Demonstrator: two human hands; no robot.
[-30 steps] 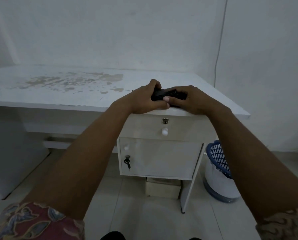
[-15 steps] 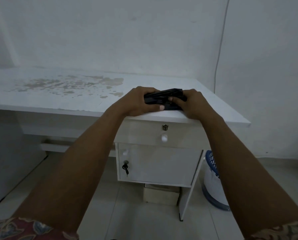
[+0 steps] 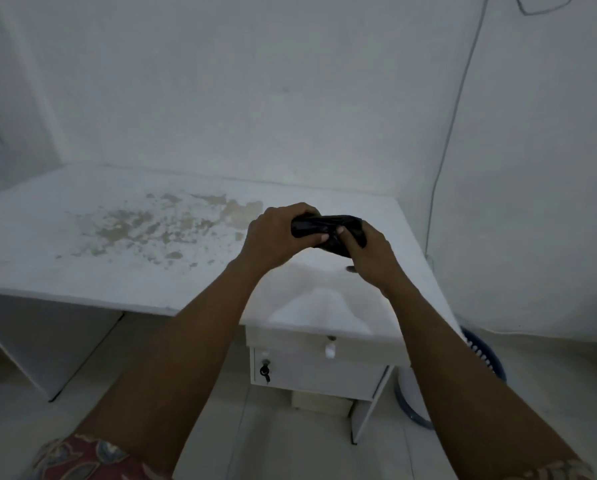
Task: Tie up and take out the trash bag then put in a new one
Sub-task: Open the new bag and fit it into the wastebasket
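Observation:
A folded black trash bag [image 3: 325,227] is held above the right end of the white desk [image 3: 82,271]. My left hand [image 3: 276,237] grips its left end and my right hand [image 3: 370,254] grips its right end, thumbs pressed on the plastic. Both hands hover just over the desktop. A blue-rimmed trash bin [image 3: 484,358] with a white liner stands on the floor to the right of the desk, mostly hidden behind my right forearm.
The desktop has a patch of worn, peeling finish [image 3: 158,226]. Under the desk's right side sits a drawer unit [image 3: 318,372] with a key in its lock. A thin cable [image 3: 456,109] runs down the right wall. Tiled floor lies below.
Both hands lifted the black bag off the desk's front edge and moved it up and farther over the desktop. The view tilted upward, so the bin slid toward the lower right.

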